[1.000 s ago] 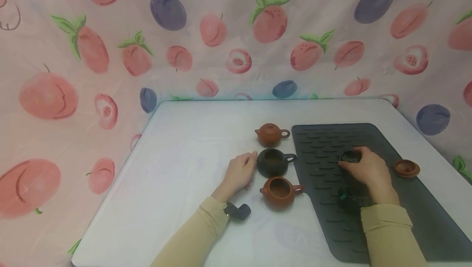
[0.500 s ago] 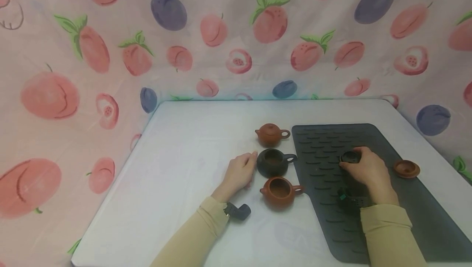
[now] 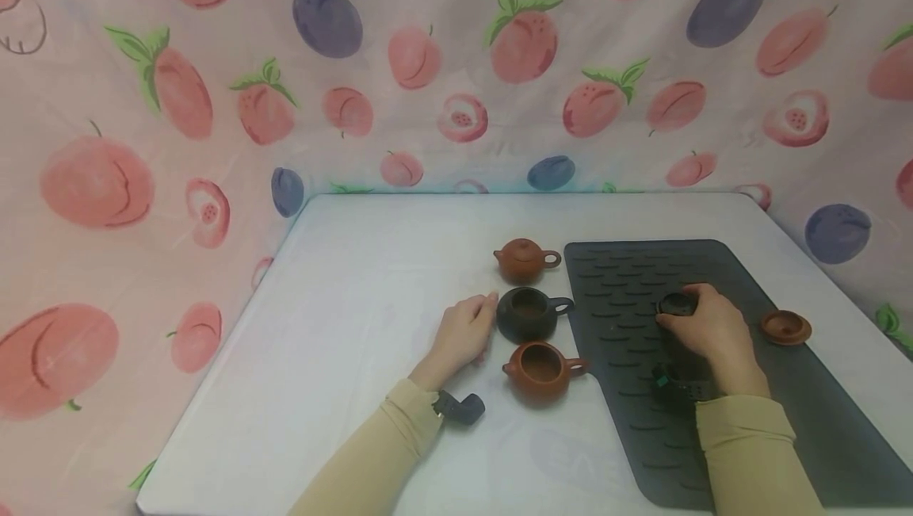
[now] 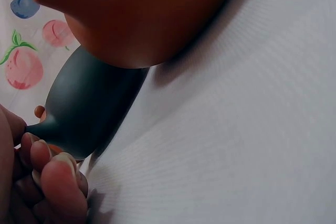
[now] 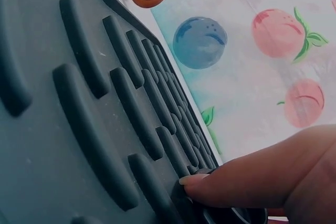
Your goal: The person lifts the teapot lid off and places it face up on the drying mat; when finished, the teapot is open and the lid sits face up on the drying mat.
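Observation:
My left hand (image 3: 465, 332) pinches the spout of a black teapot (image 4: 97, 103), which stands on the white table with its top uncovered. Between thumb and fingers, my right hand (image 3: 716, 334) holds a small round black teapot lid (image 3: 676, 304) at its edge, low over the dark grey ribbed mat (image 3: 613, 389). Only a part of the lid shows beside the thumb in the right wrist view. Nearer the front is an uncovered brown teapot (image 3: 540, 377), its spout pointing left. Behind the black one sits another brown teapot (image 3: 521, 260) with its lid on.
A brown lid (image 3: 786, 326) lies hollow side up at the mat's right edge, to the right of my right hand. The white table (image 3: 321, 342) extends to the left of the teapots. A fruit-printed cloth (image 3: 428, 64) hangs behind and along the sides.

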{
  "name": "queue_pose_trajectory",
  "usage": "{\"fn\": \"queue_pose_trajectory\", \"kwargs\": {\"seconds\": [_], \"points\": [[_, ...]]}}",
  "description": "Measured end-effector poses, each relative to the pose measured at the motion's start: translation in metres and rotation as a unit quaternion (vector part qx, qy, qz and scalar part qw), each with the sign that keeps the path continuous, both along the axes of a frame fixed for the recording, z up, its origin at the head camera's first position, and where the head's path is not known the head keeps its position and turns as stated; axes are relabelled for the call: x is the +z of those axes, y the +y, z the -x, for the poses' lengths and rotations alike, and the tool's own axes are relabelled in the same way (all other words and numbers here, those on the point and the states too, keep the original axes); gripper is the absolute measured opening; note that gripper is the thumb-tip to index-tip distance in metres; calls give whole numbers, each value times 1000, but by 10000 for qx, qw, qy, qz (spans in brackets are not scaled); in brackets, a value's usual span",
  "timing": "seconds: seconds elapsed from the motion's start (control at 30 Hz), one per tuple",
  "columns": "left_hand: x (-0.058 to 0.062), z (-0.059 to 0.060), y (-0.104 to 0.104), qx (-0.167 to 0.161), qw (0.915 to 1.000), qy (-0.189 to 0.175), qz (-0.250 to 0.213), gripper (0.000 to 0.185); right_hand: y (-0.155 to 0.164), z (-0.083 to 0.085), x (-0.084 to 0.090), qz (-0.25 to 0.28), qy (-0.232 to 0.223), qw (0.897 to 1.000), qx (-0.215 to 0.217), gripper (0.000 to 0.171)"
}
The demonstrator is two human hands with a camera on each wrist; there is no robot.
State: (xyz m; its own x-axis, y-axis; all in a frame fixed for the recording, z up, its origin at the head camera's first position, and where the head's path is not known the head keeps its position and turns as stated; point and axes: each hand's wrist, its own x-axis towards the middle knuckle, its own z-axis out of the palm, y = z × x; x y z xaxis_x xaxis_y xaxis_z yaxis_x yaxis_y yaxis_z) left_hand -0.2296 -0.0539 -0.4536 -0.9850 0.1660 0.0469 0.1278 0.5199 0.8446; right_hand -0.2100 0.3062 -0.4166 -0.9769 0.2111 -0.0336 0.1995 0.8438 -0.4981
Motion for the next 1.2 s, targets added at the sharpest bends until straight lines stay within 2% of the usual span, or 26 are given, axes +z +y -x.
{"fn": "queue_pose_trajectory", "kwargs": {"seconds": [0.37, 0.73, 1.03, 1.2], "points": [[1, -1, -1, 22, 10000, -46, -32, 52, -1, 0, 0, -4, 69, 10000, 29, 74], [3, -2, -3, 6, 9998, -58, -166, 51, 0, -3, 1, -25, -22, 10000, 53, 82], [5, -2, -3, 22, 9998, -89, -160, 52, 0, -1, -1, 24, 633, 9979, 93, 89], [5, -1, -3, 79, 9993, -180, -308, 49, -2, 0, 0, 36, 881, 9961, -35, 84]]}}
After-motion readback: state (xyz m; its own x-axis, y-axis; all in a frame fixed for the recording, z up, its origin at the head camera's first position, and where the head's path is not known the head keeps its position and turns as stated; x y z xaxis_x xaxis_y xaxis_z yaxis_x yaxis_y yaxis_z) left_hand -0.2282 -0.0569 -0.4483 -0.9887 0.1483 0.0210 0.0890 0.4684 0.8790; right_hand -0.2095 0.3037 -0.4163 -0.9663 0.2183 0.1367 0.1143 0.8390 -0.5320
